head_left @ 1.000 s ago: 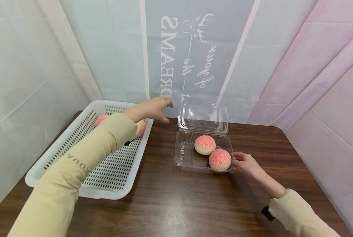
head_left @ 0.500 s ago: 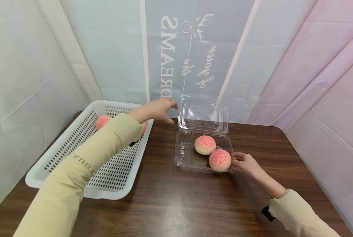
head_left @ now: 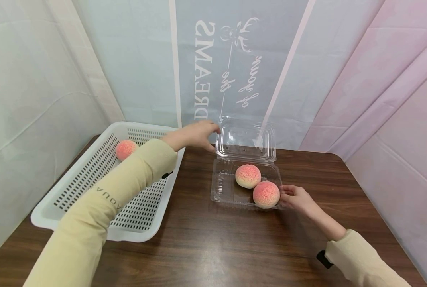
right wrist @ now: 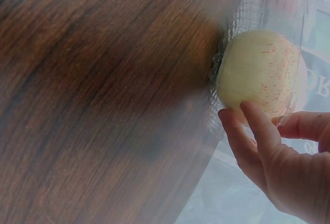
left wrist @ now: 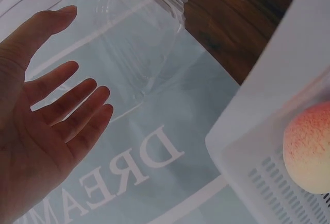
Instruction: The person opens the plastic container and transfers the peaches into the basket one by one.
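Observation:
A clear plastic clamshell box [head_left: 221, 190] lies open on the table, its lid [head_left: 243, 135] raised at the back. Two pink-and-cream peaches, a rear one [head_left: 248, 176] and a front one [head_left: 266, 194], sit in its right half. My left hand [head_left: 195, 135] hovers beside the lid's left edge, holding nothing; the left wrist view shows its thumb and fingers [left wrist: 85, 116] spread apart. At the box's right front corner, my right hand [head_left: 296, 198] pinches the rim between thumb and fingers. The front peach is right behind that wall in the right wrist view.
To the left stands a white slotted basket [head_left: 130, 236] with a peach [head_left: 126, 150] at its back left. My left forearm crosses over it and hides part of its inside. A printed curtain [head_left: 145, 63] hangs directly behind the table [head_left: 213, 247].
My left hand has moved right, from above the basket's right side to the lid's left edge. More of the basket's peach shows at the left. My right hand and the box stay put.

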The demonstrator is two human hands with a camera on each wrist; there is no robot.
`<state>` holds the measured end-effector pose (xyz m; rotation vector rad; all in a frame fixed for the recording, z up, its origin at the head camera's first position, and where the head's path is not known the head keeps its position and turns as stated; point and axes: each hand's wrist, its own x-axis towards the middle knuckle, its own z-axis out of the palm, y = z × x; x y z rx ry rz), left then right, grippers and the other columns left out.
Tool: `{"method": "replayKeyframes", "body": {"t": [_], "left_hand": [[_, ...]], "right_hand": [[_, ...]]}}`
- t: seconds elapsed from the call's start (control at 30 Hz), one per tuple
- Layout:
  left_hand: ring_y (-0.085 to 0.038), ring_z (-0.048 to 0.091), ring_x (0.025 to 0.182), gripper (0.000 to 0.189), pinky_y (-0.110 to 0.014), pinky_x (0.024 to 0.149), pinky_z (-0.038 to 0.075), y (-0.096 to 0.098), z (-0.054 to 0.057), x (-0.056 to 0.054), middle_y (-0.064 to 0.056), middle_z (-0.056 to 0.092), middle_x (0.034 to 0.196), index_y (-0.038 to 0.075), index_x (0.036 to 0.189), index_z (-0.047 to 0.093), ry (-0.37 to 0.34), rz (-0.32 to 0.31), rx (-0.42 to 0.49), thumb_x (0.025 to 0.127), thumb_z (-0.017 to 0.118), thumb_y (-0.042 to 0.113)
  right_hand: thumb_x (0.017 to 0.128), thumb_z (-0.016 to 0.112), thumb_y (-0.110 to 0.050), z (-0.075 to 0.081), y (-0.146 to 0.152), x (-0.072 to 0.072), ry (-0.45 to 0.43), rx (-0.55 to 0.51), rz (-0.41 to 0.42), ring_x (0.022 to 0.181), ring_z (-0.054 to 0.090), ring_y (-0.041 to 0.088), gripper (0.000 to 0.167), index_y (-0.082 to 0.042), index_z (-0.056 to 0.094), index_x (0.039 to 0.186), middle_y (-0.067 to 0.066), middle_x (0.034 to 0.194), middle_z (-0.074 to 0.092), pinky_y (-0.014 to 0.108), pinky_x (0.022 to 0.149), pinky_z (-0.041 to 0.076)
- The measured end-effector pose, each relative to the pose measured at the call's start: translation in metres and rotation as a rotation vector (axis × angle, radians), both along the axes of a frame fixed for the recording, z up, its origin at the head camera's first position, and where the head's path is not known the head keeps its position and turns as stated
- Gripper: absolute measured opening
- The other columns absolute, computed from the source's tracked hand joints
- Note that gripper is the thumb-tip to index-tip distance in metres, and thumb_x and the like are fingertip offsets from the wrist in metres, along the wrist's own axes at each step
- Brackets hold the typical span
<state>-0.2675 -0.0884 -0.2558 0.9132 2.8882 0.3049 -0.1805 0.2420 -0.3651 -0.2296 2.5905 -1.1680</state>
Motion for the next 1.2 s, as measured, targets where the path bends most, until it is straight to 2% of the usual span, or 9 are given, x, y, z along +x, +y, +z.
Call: {"method": "replayKeyframes", "body": {"t": [0.33,0.83,1.2], "left_hand": [[-0.023,0.045,0.114,0.055,-0.035,0.096,0.037,0.010,-0.003,0.002,-0.010,0.050,0.124,0.007,0.120,0.051,-0.022,-0.010,0.012,0.073,0.073,0.026],[-0.023,0.048,0.107,0.052,-0.035,0.091,0.040,0.025,-0.011,0.000,-0.010,0.053,0.116,0.007,0.117,0.053,0.017,-0.056,-0.011,0.073,0.073,0.027],[-0.022,0.047,0.112,0.055,-0.034,0.093,0.039,0.034,-0.015,0.000,-0.009,0.050,0.124,0.008,0.120,0.051,-0.013,-0.055,-0.039,0.075,0.073,0.029]], "right_hand": [[0.090,0.047,-0.005,-0.001,0.000,0.000,0.007,-0.002,-0.002,0.087,0.062,0.023,0.043,0.023,0.038,0.121,0.037,0.112,0.051,0.026,0.065,0.052],[0.090,0.047,-0.005,-0.002,0.001,-0.001,0.010,-0.007,0.000,0.087,0.062,0.022,0.044,0.024,0.037,0.121,0.038,0.113,0.050,0.025,0.065,0.052],[0.090,0.046,-0.004,-0.002,0.000,-0.001,0.004,-0.017,0.000,0.088,0.061,0.022,0.043,0.025,0.036,0.121,0.038,0.114,0.049,0.025,0.065,0.052]]}}
